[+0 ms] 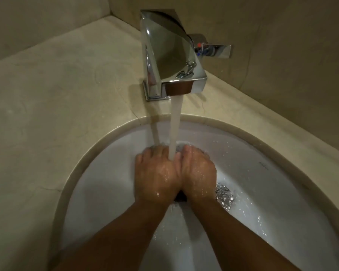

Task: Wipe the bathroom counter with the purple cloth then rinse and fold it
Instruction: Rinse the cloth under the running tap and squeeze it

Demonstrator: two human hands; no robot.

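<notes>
The left hand (pixel 157 177) and the right hand (pixel 197 173) are pressed side by side, backs up, fingers curled down. Water (pixel 175 126) from the shiny tap (pixel 170 61) above them lands right where they meet. The purple cloth is hidden (maybe under them, I cannot tell). The white sink (pixel 262 173) is all around them.

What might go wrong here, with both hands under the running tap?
The stream hits where the left hand and right hand meet, so water may splash onto the counter. The faucet runs strongly and droplets already dot the sink. No purple cloth shows; if held, it is hidden.
</notes>
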